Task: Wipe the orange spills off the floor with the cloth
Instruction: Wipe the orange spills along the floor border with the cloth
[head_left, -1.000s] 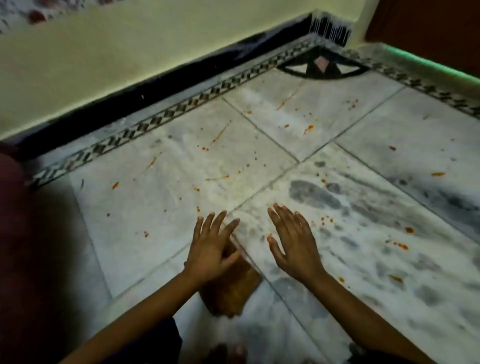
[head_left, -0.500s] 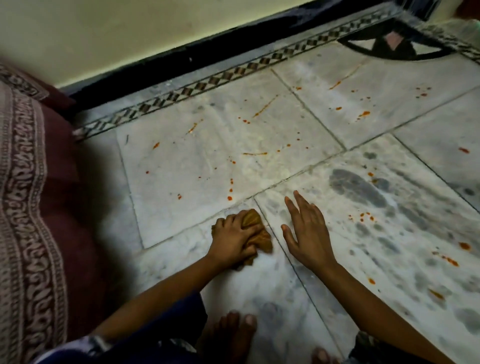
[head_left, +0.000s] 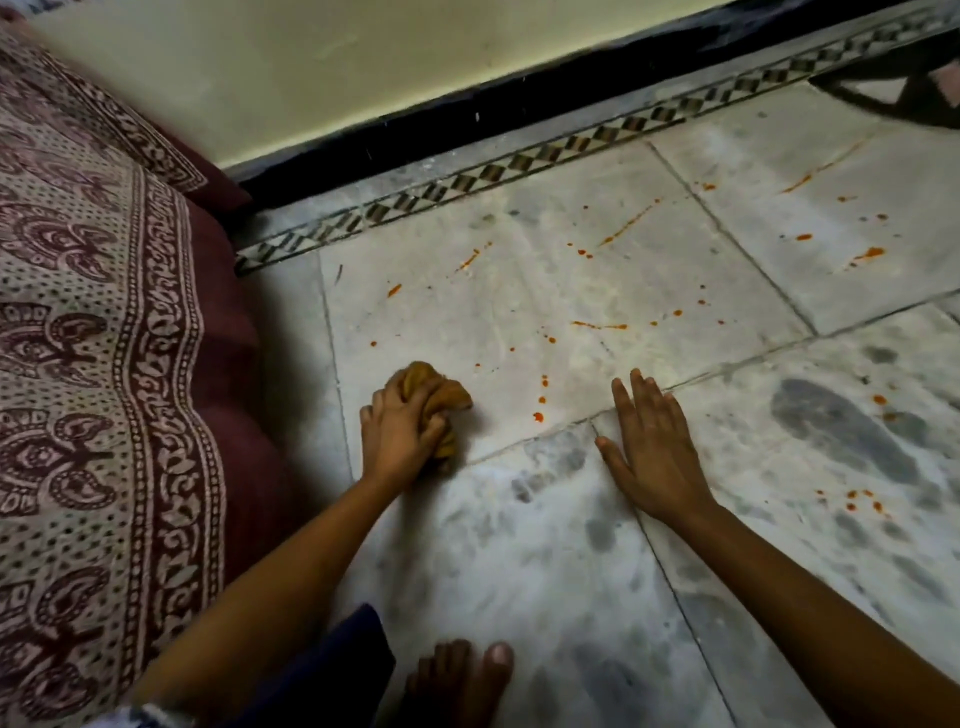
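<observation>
Head view: patterned bedding (head_left: 93, 322) borders floor (head_left: 519, 545) beside cloth (head_left: 441, 395).

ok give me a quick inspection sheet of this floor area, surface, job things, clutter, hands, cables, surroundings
surface: marble tile floor, grey blotches on the near tiles, dark grout lines
job's things: brown cloth bunched up on the floor; orange spills dotted and streaked over the tiles ahead and to the right, not yet wiped
clutter: nothing seen
hands: left hand grips the cloth against the floor; right hand lies flat on the floor, fingers straight, holding nothing
cables: nothing seen
surroundings: patterned bedspread on the left, pale wall with a black skirting, checkered border strip along it, a bare foot at the bottom edge
</observation>
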